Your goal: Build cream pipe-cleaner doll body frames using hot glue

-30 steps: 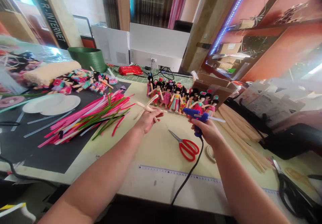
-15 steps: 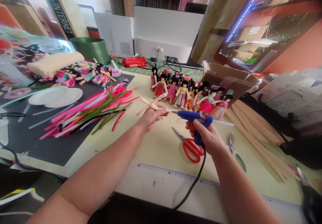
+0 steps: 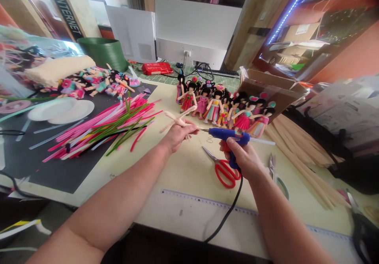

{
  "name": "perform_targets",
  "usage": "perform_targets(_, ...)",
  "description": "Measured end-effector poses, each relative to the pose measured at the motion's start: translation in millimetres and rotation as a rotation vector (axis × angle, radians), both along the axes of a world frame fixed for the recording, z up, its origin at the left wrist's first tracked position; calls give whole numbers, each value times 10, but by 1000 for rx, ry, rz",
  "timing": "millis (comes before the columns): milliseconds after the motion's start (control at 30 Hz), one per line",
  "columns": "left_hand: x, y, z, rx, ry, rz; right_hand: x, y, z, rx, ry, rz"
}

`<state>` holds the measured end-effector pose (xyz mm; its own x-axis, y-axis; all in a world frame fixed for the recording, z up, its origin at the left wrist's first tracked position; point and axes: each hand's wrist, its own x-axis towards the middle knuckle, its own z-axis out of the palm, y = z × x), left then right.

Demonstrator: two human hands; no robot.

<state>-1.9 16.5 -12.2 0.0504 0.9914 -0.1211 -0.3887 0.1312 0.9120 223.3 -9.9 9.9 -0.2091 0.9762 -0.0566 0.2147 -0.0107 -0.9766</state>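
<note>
Between the fingers of my left hand (image 3: 177,134) is a cream pipe-cleaner doll body (image 3: 181,119), its thin limbs sticking out up and to the left. My right hand (image 3: 241,153) is wrapped round the handle of a blue hot glue gun (image 3: 227,134), which has a clear glue stick poking out at its rear. The gun's nozzle points left and is at or very close to the end of the doll body by my left fingertips; whether they touch I cannot tell. Red-handled scissors (image 3: 225,171) lie open on the table under the gun.
Several finished dolls (image 3: 216,106) stand behind my hands, before a cardboard box (image 3: 272,88). Coloured pipe cleaners (image 3: 109,123) are heaped at left, beige strips (image 3: 302,157) at right. A ruler (image 3: 207,201) lies near the front edge; the gun's black cord (image 3: 227,214) crosses it.
Both hands keep their holds on the doll body and glue gun, with hardly any movement between them. The whole view has shifted slightly.
</note>
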Motion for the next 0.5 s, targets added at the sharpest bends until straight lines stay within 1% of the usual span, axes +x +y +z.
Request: perform_targets(500, -1, 0, -18, 9, 2, -9, -36, -13, 23, -15, -1, -41)
